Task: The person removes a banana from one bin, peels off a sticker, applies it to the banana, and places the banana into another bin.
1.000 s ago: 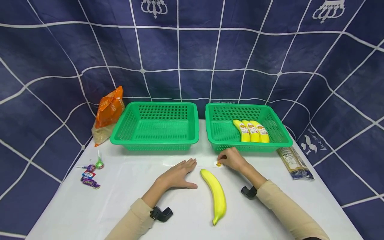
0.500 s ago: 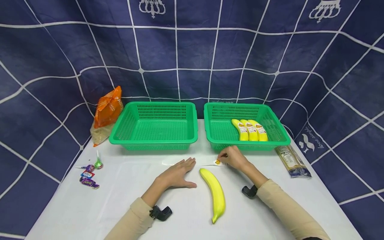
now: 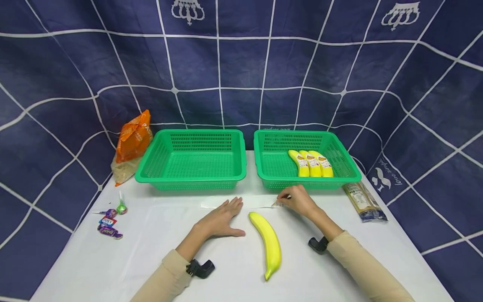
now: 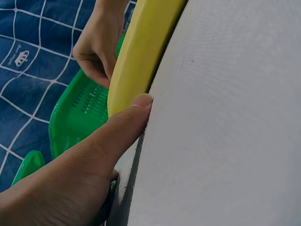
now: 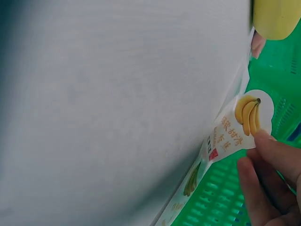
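My right hand (image 3: 299, 200) pinches the edge of a white label sticker (image 5: 242, 120) printed with yellow bananas, between thumb and fingers. The sticker is partly lifted from a strip of label backing (image 3: 258, 201) that lies on the table; more printed labels (image 5: 191, 181) show along the strip in the right wrist view. My left hand (image 3: 222, 220) rests on the strip's left part, fingers spread and fairly straight. Between the hands lies one yellow banana (image 3: 269, 247) with no label showing. In the left wrist view, the left thumb (image 4: 122, 125) overlaps the banana's end.
A green basket (image 3: 190, 185) stands behind the left hand. Another green basket (image 3: 302, 183) behind the right hand holds three labelled bananas (image 3: 310, 164). An orange packet (image 3: 133, 138) and several wrapped sweets (image 3: 109, 222) are at the left; a flat packet (image 3: 364, 201) lies right.
My right hand has moved slightly right, tilting the pinched sticker up so its banana print no longer shows in the head view. The left hand has stayed on the strip.
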